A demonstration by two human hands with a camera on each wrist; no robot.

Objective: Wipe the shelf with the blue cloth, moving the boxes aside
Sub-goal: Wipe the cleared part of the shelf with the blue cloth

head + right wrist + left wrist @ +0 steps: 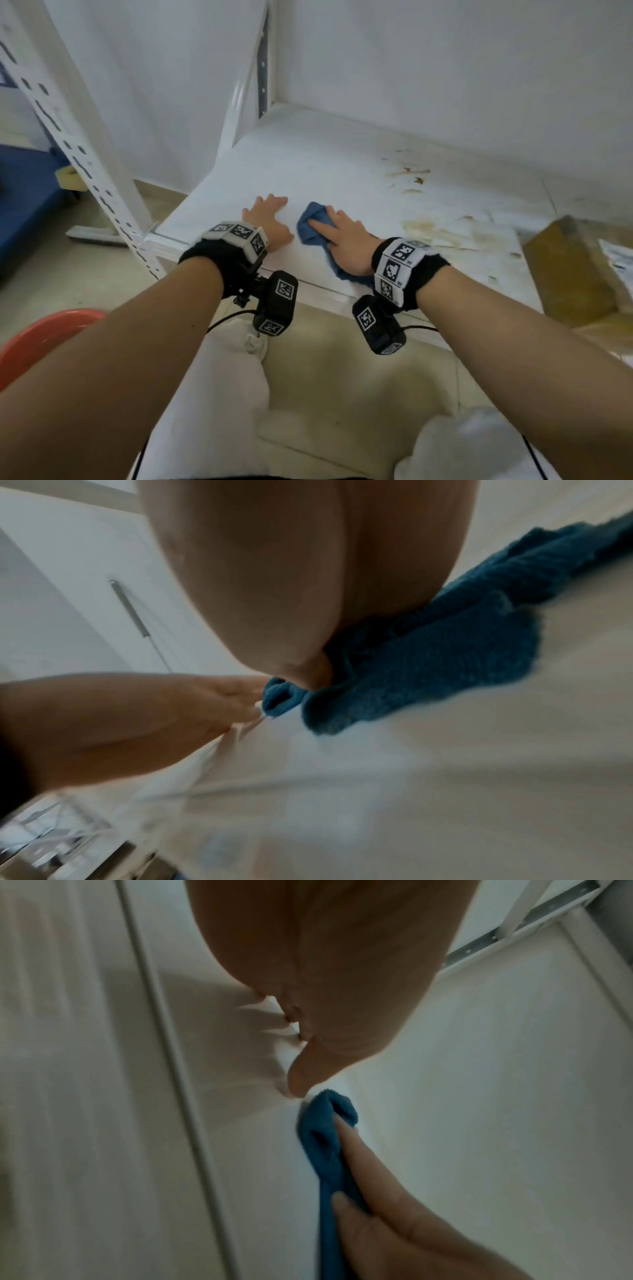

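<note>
Now the right hand (342,240) presses flat fingers on the blue cloth (313,226), left hand (269,219) spread beside it; shelf (308,164) stains (442,233) beyond the cloth remain, cardboard box (572,270) already aside.

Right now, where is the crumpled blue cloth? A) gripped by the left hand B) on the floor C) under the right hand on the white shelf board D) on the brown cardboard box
C: the right hand presses the crumpled blue cloth flat onto the white shelf board, while the left hand rests bare beside it.
</note>
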